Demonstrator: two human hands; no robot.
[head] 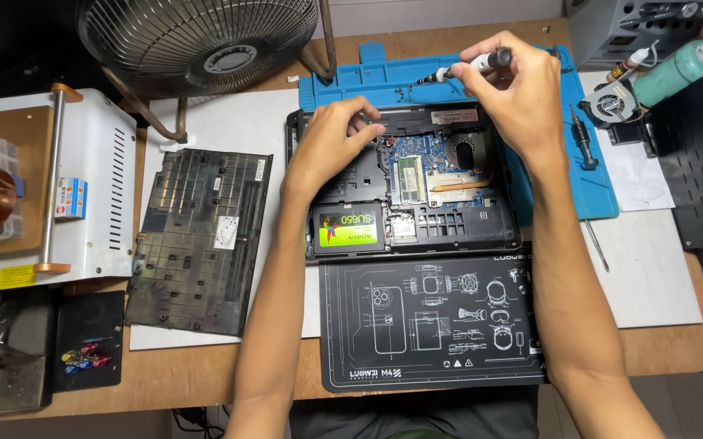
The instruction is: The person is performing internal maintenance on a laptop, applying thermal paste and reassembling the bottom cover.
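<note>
An opened black laptop lies upside down on the desk, its green circuit board, copper heat pipe and a green-labelled drive exposed. My left hand rests on the laptop's upper left part, fingers curled near the top edge. My right hand is above the laptop's upper right corner and grips a small screwdriver with a black and silver handle, held nearly level with its tip pointing left.
The removed black bottom cover lies left of the laptop. A black printed mat lies in front, a blue work mat behind. A fan stands at the back left, a white machine far left, a small cooler fan and another screwdriver right.
</note>
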